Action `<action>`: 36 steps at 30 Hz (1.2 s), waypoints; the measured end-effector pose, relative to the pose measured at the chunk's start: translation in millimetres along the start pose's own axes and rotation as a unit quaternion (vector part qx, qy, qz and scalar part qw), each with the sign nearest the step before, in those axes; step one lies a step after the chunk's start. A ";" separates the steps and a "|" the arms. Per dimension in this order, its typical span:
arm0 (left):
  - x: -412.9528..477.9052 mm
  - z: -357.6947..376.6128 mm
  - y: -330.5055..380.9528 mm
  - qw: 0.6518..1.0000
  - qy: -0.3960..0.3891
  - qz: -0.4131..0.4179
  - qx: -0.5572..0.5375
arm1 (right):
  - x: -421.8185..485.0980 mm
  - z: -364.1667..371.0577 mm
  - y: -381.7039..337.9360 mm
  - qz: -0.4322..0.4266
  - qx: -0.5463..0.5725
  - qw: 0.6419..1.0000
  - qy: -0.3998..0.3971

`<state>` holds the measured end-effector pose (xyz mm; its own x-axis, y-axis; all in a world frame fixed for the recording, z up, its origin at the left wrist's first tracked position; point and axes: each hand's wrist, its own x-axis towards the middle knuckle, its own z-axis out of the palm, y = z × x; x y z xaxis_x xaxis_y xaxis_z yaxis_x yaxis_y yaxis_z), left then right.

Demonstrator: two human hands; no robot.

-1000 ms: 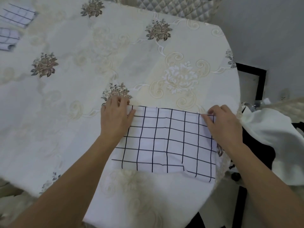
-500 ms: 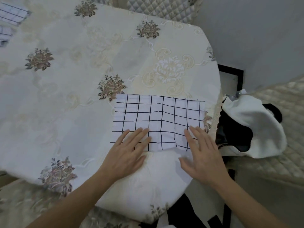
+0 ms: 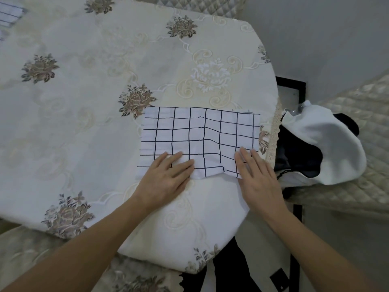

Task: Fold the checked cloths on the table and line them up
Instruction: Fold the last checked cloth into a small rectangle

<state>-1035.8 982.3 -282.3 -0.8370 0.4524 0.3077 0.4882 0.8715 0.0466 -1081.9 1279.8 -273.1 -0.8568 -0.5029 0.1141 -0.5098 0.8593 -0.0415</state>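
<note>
Seen from above: a round desk (image 3: 63, 133) under a cream cover with brown flowers and pale swirls. Near the front right edge of the desk, a white checked cloth (image 3: 200, 135) with thin dark lines, lying flat in a long folded strip, its long side running left to right. A small bump in the middle of the cloth, with the lines bent there. Near edge a bit wavy, with one small flap sticking toward the person.

Left hand (image 3: 166, 178) flat on the near left part of the cloth, fingers straight and close together, pointing up and to the right. Grip released, only pressing down, holding nothing. Heel of the hand on the desk cover, fingers on the cloth.

Right hand (image 3: 256, 175) flat on the near right corner of the cloth, fingers straight and a little spread, pointing away from the person. Grip released here too, pressing, not pinching. Both bare arms reaching in from the bottom of the view.

Far away at the top left corner, more checked cloths (image 3: 9, 13), cut off by the edge of the view; hard to tell how many.

Just past the right edge of the desk, a white and black bundle (image 3: 328, 142) of fabric resting on a padded cream seat (image 3: 357, 186). Another padded seat back (image 3: 189, 5) behind the desk at the top. Grey wall (image 3: 326, 34) at the upper right.
</note>
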 end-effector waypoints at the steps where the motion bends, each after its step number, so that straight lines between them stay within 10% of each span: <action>1: -1.3 1.2 -0.8 1.000 0.004 0.004 -0.002 | -1.1 0.6 3.3 -0.007 -0.009 1.000 -0.005; 13: -10.4 -14.4 2.5 1.000 0.018 -0.020 -0.004 | -4.3 -20.1 28.3 -0.056 -0.024 0.991 -0.116; 22: 29.7 -21.1 2.6 0.979 -0.106 -0.176 -0.003 | 21.8 -18.4 18.0 0.145 0.161 0.972 -0.094; 29: 34.0 -14.9 -0.3 0.963 -0.119 -0.241 -0.003 | 53.2 -16.0 13.2 0.113 0.144 0.974 -0.134; 36: 100.9 -11.3 -56.8 0.983 -0.085 -0.159 -0.032 | 105.3 -17.6 52.1 0.106 0.156 0.982 0.025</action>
<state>-1145.2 976.4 -243.1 -0.9764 0.1889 0.1043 0.2052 0.9627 0.1767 -1197.3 1273.2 -245.7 -0.9452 -0.3044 0.1178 -0.3262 0.8700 -0.3698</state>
